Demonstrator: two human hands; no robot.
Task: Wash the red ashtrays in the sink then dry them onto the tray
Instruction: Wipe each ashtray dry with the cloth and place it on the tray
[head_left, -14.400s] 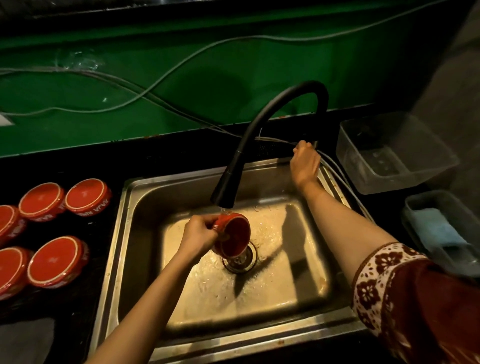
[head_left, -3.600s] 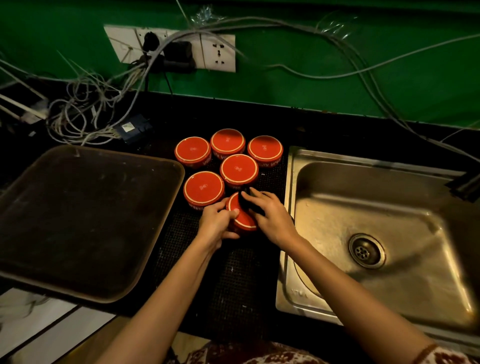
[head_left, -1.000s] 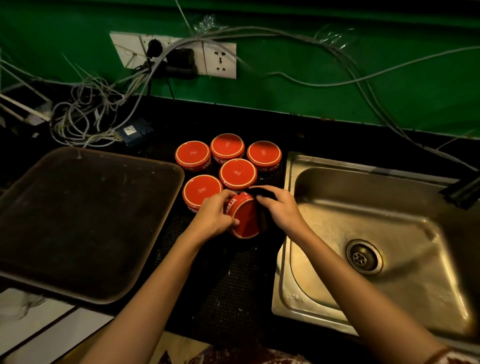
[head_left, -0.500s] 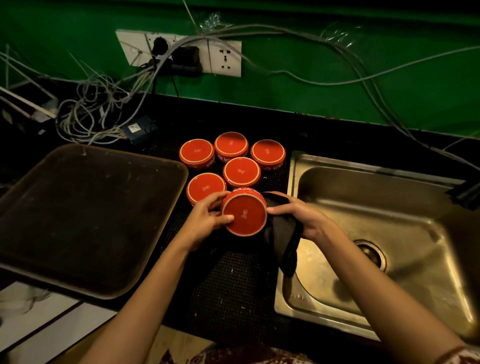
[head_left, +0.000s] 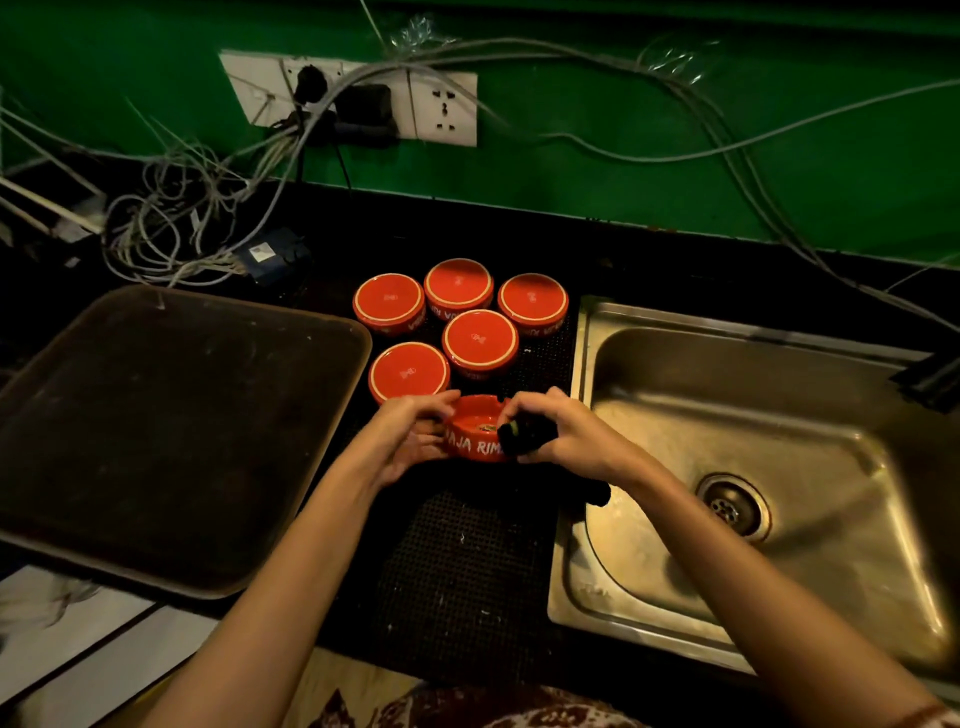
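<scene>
**Now, drying the ashtray: bowl first, then the wall**

Head view: the left grip (head_left: 410, 436) is curled round the left wall of one red ashtray (head_left: 474, 427), grasping it with the mouth up and the white lettering towards the person. It is held just over the black mat (head_left: 467, 561) on the table (head_left: 623, 260), between the tray (head_left: 358, 332) on the left and the sink (head_left: 779, 415) on the right. The right grip (head_left: 566, 436) is clenched on a dark cloth (head_left: 524, 434), which it presses over the right rim and into the bowl. A loose tail of the cloth hangs towards the sink's edge.

To do this step well, the left grip should probably turn the ashtray while the cloth stays pushed against the inner wall, so the whole hollow and its rim notches get wiped. The base and the lettered outside likely need a pass too. A glazed, wet piece may slip, so the hold wants to be firm and low over the mat. The hanging tail is best gathered in, away from any wet in the sink. Five more ashtrays (head_left: 478, 340) sit upturned just beyond, and none is on the tray yet.
</scene>
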